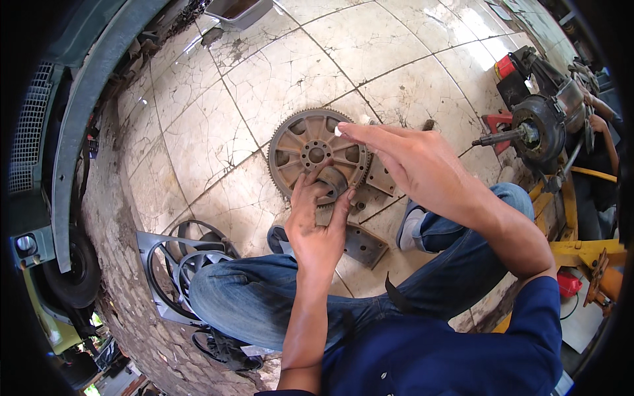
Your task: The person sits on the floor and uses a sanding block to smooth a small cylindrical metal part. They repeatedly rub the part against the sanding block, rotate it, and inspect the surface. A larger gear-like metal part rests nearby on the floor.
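On the floor lies a round, rusty flywheel [297, 158] with a toothed rim, spokes and a ring of holes around its centre. My left hand [316, 221] grips a short, thick metal ring [333, 179] between thumb and fingers, over the flywheel's near edge. Above the flywheel's right side, my right hand [416, 158] is stretched flat with its fingers straight and close together. A small white spot shows at its fingertips; I cannot tell what it is. Close to my left hand is a dark metal plate with holes [363, 245].
A radiator fan in its frame [173, 277] leans by my left knee. A gearbox-like assembly with a shaft [528, 132] stands at right, beside another person's arm [604, 135]. Yellow metal framing [581, 252] is near my right elbow. A grey tray [241, 12] sits far off.
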The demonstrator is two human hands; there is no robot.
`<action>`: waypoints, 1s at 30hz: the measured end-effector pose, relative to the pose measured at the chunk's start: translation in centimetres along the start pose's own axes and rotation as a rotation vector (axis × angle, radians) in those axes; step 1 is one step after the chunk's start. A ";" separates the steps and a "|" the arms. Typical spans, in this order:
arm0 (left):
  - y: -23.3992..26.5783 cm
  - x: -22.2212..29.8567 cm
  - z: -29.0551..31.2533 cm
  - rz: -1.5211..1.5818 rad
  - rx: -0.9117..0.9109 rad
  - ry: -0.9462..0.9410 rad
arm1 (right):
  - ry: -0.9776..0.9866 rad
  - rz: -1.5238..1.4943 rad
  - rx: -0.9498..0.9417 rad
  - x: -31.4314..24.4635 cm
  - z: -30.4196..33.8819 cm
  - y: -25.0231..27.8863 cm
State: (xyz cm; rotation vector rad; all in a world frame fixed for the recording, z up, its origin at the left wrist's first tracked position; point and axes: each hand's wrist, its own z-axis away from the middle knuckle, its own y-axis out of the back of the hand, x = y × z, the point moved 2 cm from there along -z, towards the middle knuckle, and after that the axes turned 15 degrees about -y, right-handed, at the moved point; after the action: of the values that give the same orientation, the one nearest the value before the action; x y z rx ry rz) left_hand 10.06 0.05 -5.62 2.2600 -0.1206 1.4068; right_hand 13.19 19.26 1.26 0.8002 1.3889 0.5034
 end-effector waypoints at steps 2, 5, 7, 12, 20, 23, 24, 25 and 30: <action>-0.1 0.2 0.1 0.133 0.095 0.026 | 0.026 -0.057 0.025 -0.2 -0.1 -0.3; -0.2 0.3 0.1 0.340 0.220 0.047 | 0.026 -0.165 0.045 -0.4 -0.2 -0.5; 0.0 0.4 0.2 0.332 0.258 0.124 | -0.050 -0.281 -0.003 -0.3 -0.2 -0.5; 0.5 0.5 0.1 0.288 0.187 0.149 | -0.100 -0.205 0.016 -0.8 -0.3 -0.1; -0.9 0.1 0.3 0.690 0.306 0.236 | 0.244 -0.115 0.072 -1.6 0.3 -1.1; -0.9 0.1 0.4 0.802 0.335 0.231 | 0.402 0.028 0.117 -2.1 0.6 -2.2; -0.9 0.0 0.5 0.766 0.333 0.254 | 0.384 0.029 0.081 -2.2 0.6 -2.6; -0.8 -0.1 0.5 0.757 0.333 0.276 | 0.383 0.014 0.068 -2.3 0.6 -2.8; -0.5 -0.7 0.6 0.918 0.384 0.187 | 0.284 -0.223 -0.130 -2.2 0.3 -2.3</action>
State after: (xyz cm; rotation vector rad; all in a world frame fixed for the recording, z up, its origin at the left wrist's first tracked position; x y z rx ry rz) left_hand 10.36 0.12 -6.56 2.4639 -1.0051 2.2365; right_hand 12.82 16.15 0.98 0.4731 1.6659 0.5413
